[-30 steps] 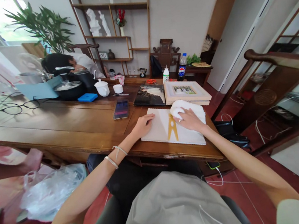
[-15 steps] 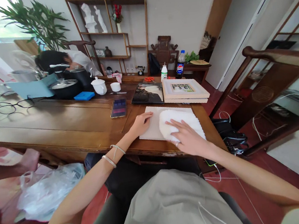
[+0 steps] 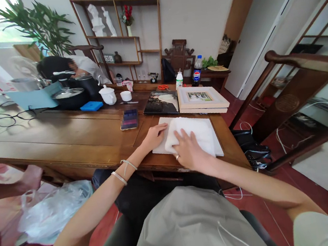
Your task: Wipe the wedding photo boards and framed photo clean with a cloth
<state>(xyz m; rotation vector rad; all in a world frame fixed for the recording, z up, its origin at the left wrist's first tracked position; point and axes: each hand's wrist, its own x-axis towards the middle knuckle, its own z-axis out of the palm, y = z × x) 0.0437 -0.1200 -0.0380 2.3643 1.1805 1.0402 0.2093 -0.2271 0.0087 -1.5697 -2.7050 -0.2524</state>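
Head view: the right hand [image 3: 188, 147] has its grip spread wide, fingers resting on top of the white cloth [image 3: 204, 129], not squeezing it, it seems. The cloth lies on the pale board [image 3: 159, 149], near the right end of the desk [image 3: 102, 142]. The left hand [image 3: 155, 135] is at the board's left edge, fingers bent; I cannot tell if its grip holds it. Best to press softly and evenly, so the board does not slide

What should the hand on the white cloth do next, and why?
Perhaps slide the right hand and white cloth a little rightward: the cloth nearly meets the left hand, while a strip of the flat white thing beneath shows along the right.
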